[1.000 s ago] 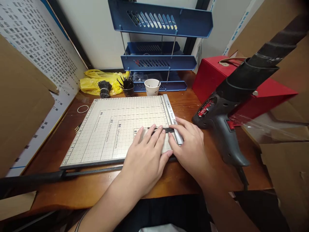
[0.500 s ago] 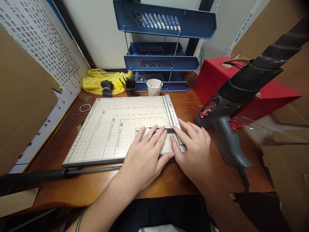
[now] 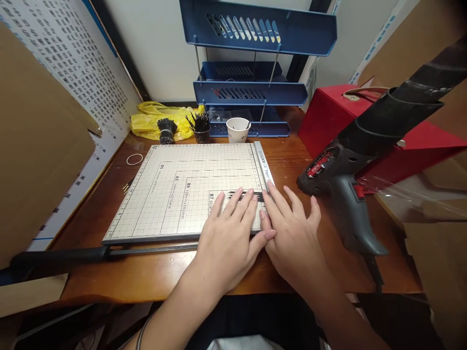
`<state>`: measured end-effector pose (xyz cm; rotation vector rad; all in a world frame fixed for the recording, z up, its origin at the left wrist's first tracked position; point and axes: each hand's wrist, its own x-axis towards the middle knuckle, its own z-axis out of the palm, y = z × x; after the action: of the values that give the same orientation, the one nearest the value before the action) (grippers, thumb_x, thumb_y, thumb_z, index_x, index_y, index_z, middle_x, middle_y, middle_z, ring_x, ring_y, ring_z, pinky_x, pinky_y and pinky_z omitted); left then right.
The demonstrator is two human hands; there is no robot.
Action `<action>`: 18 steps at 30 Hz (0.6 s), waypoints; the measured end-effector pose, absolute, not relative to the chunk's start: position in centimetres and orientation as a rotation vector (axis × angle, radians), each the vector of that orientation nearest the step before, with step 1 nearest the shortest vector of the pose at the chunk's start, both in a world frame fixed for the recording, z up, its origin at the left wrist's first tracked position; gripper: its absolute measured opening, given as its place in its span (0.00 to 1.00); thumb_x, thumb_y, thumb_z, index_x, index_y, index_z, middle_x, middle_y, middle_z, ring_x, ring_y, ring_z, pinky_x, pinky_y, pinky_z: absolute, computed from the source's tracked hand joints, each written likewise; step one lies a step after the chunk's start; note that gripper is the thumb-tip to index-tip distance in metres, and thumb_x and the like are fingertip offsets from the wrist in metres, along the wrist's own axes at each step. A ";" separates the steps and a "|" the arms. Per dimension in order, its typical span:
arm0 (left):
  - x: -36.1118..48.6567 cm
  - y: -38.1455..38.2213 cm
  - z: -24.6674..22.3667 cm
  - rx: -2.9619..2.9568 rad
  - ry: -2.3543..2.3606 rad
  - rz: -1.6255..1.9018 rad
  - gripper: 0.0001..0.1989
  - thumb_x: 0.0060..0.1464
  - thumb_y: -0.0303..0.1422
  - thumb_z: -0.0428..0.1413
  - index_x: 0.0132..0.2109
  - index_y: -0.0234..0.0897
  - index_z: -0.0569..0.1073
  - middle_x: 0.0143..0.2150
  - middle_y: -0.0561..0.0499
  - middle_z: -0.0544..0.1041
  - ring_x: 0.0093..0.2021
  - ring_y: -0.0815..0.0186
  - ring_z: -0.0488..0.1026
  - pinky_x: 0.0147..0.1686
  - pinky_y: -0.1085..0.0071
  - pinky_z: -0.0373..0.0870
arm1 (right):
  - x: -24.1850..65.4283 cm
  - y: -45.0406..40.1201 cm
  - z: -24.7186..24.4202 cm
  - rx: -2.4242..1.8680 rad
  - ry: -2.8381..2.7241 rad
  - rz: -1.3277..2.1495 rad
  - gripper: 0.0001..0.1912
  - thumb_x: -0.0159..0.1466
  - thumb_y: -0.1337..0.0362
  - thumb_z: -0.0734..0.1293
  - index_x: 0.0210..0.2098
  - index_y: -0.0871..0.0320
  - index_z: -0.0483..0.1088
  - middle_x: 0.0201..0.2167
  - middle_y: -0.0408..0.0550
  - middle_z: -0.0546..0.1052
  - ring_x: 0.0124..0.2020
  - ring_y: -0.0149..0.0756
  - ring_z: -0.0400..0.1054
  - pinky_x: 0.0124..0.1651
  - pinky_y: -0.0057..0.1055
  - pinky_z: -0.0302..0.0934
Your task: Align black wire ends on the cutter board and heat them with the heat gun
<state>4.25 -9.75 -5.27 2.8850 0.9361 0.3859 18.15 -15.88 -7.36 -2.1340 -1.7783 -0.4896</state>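
Note:
Thin black wire-like pieces (image 3: 258, 196) lie side by side across the right part of a paper cutter's gridded board (image 3: 156, 194), their right ends near its ruler edge (image 3: 263, 163). My left hand (image 3: 229, 238) rests on the board, fingers stretched out over the pieces and partly hiding them. Beside it, my right hand (image 3: 294, 238) has its fingers spread at the ruler edge, with the index fingertip by the pieces' right ends. The thumbs meet near the board's front. Along the front edge, the cutter's blade arm with its black handle (image 3: 62, 257) is lowered.
A heat gun (image 3: 350, 180) stands at right before a red box (image 3: 335, 114). Behind the board are a white paper cup (image 3: 238, 131), a small cup of black strands (image 3: 201, 131), a tied black bundle (image 3: 167, 131), a yellow bag (image 3: 146, 121) and a blue tiered rack (image 3: 251, 92).
My right hand's fingers have spread wider, and its thumb has drawn in against my left thumb. The black pieces look more spread apart. The view has shifted slightly.

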 end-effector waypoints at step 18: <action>4.0 -9.4 -5.1 2.788 1.128 0.450 0.39 0.73 0.54 0.32 0.71 0.27 0.61 0.74 0.41 0.60 0.75 0.53 0.55 0.74 0.45 0.48 | 17.7 -15.8 -7.7 -2.091 -1.765 -0.415 0.23 0.74 0.62 0.55 0.64 0.59 0.69 0.67 0.46 0.68 0.67 0.59 0.61 0.66 0.73 0.45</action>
<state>3.98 -9.38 -5.06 2.7876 1.1278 0.4504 17.72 -15.77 -7.66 -2.0912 -1.7651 -0.4154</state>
